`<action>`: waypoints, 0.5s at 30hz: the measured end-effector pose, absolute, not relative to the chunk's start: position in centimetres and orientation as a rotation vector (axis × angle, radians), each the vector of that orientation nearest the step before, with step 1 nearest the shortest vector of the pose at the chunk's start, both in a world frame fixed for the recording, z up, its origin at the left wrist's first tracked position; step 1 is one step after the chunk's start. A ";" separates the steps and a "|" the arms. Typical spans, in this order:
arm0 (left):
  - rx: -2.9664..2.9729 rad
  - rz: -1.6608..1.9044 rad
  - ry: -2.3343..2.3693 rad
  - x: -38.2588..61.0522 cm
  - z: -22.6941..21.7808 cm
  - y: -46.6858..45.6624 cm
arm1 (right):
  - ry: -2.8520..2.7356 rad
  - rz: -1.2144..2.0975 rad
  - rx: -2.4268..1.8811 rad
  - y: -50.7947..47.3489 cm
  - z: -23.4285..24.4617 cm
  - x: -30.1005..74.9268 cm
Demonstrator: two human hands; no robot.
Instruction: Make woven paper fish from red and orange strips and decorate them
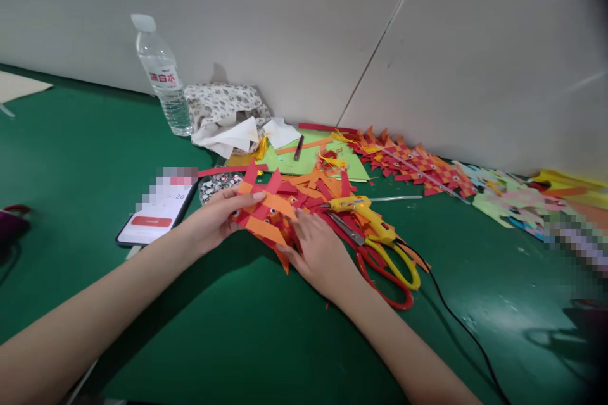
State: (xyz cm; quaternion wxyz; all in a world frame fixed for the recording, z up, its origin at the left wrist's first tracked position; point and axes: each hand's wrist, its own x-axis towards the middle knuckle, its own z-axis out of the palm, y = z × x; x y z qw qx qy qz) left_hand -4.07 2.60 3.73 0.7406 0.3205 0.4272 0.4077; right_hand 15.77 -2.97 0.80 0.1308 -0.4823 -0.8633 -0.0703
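Observation:
A woven paper fish in red and orange strips, with small round eyes, is between my two hands over the green table. My left hand grips its left side, thumb on top and the other fingers partly hidden beneath. At the right side, my right hand has its fingers and thumb closed on the orange strips. Just right of that hand lie scissors with yellow and red handle loops. A yellow glue gun rests beside them on loose red and orange paper strips.
A phone and a water bottle stand to the left. Behind are a patterned tissue pouch, green paper and several woven fish along the wall. A black cord crosses the right side.

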 end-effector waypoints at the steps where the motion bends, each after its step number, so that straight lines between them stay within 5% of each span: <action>1: 0.700 0.882 0.924 -4.0 3.6 2.6 | -2.503 -0.229 -1.427 -2.8 0.6 15.7; 15: 0.485 1.026 0.676 -4.7 2.9 3.0 | -2.228 0.038 -1.245 -3.5 0.9 16.2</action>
